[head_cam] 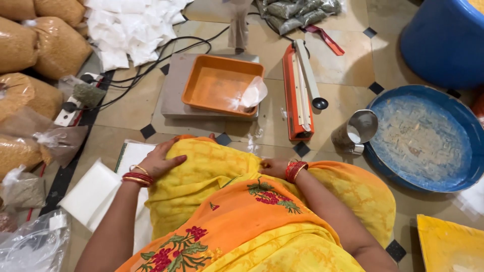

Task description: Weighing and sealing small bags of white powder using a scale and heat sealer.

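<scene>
My left hand [160,160] rests flat on my left knee, on the yellow cloth [201,176] of my garment, fingers spread and holding nothing. Red and gold bangles circle that wrist. My right hand [275,166] lies on the yellow cloth between my knees, fingers tucked into the fabric folds, partly hidden; red bangles sit on its wrist. In front of my knees an orange plastic tray [214,83] stands on a grey weighing scale [174,98], with a small clear bag of white powder [252,94] leaning on the tray's right rim.
An orange bag sealer [297,95] lies right of the scale. A steel cup [355,132] stands by a blue lid [423,138] dusted with powder; a blue drum [443,40] is behind. Bags of yellow grain [35,50], white packets [131,30] and cables lie left.
</scene>
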